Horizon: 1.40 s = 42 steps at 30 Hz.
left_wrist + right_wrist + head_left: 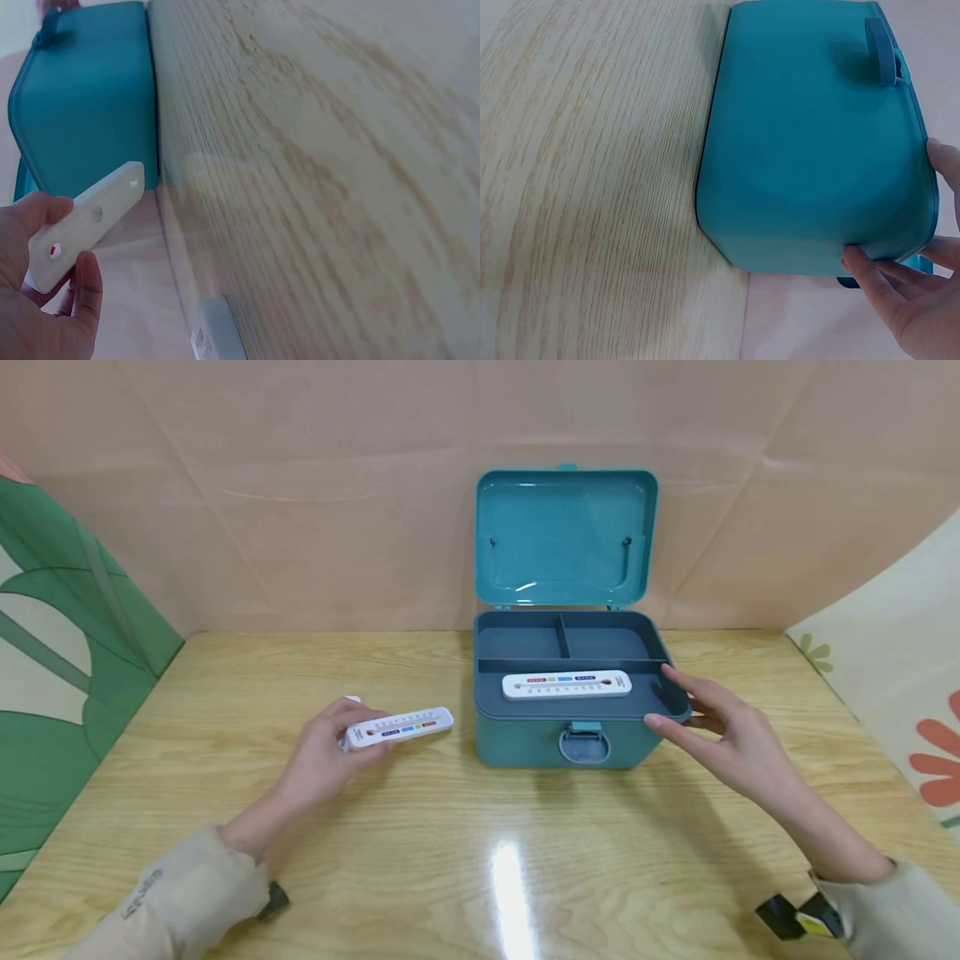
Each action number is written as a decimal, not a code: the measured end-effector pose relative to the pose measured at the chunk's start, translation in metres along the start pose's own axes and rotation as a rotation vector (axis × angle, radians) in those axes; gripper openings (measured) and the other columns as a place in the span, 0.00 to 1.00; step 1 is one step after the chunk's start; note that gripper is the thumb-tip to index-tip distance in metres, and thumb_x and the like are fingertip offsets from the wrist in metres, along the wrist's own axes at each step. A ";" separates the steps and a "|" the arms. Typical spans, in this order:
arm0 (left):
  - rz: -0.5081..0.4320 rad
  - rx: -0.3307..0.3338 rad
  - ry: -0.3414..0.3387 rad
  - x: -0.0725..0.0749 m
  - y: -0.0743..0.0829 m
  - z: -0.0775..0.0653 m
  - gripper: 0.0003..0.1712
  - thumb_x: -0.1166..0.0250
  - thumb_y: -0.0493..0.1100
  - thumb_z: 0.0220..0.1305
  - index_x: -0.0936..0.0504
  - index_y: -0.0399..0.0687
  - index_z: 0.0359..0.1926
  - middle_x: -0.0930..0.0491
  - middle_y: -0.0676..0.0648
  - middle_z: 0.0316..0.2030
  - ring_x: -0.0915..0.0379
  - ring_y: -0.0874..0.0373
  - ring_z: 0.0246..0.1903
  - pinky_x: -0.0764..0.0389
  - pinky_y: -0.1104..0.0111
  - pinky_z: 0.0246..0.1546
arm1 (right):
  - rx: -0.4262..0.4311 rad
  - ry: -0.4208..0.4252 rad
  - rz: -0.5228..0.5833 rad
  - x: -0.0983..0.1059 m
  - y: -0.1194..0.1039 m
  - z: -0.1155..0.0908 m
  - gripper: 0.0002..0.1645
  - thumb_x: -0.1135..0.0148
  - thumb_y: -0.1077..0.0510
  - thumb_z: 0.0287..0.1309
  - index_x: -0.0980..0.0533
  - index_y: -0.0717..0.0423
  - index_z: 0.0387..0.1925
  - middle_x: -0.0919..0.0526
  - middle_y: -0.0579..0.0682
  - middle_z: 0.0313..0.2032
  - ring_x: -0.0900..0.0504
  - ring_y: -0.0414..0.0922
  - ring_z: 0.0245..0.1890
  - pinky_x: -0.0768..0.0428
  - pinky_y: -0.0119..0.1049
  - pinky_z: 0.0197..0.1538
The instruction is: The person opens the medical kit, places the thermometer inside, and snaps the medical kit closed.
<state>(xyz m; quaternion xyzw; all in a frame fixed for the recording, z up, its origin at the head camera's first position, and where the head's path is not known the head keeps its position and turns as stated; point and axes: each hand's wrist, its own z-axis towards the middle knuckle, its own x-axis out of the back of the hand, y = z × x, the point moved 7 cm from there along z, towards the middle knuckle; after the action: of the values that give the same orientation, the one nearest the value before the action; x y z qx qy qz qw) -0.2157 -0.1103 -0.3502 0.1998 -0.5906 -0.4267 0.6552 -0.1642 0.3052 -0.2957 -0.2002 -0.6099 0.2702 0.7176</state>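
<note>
A white strip thermometer with a printed scale is in my left hand, which pinches one end between thumb and fingers above the table. Its plain back with holes faces the left wrist view. A second white thermometer lies in the front compartment of the teal storage box, whose lid stands up at the back. My right hand holds the box's front right corner, thumb at the front rim and fingers along the right side. The box's outer wall fills much of the right wrist view.
Another white object sits on the wooden table, mostly hidden behind my left hand in the head view. Two dividers split the box's tray into compartments. A pinkish cloth stands behind the table, with patterned panels at both sides.
</note>
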 end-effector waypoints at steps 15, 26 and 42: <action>-0.159 0.038 -0.049 0.002 0.000 0.002 0.22 0.26 0.37 0.51 0.17 0.41 0.49 0.23 0.45 0.46 0.30 0.56 0.44 0.26 0.78 0.42 | 0.031 0.001 0.002 0.001 -0.001 0.000 0.41 0.34 0.52 0.59 0.40 0.47 0.71 0.35 0.68 0.66 0.23 0.63 0.52 0.33 0.06 0.41; -0.150 -0.005 -0.028 0.011 0.006 0.004 0.22 0.26 0.37 0.50 0.16 0.43 0.50 0.23 0.47 0.44 0.30 0.57 0.40 0.25 0.75 0.35 | 0.052 0.009 0.008 0.001 0.000 0.001 0.41 0.34 0.53 0.58 0.39 0.48 0.71 0.34 0.67 0.65 0.23 0.61 0.52 0.33 0.07 0.42; -0.139 -0.018 -0.001 0.023 0.023 0.014 0.22 0.26 0.40 0.53 0.17 0.44 0.51 0.25 0.48 0.46 0.29 0.57 0.41 0.24 0.75 0.32 | 0.015 0.008 0.005 0.000 -0.001 0.000 0.41 0.34 0.51 0.58 0.39 0.43 0.71 0.34 0.63 0.66 0.23 0.58 0.51 0.32 0.07 0.42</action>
<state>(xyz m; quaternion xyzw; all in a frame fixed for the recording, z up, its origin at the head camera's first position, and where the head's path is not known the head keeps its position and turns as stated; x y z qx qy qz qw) -0.2234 -0.1128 -0.3155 0.2339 -0.5718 -0.4766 0.6254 -0.1639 0.3038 -0.2952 -0.1972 -0.6043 0.2758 0.7210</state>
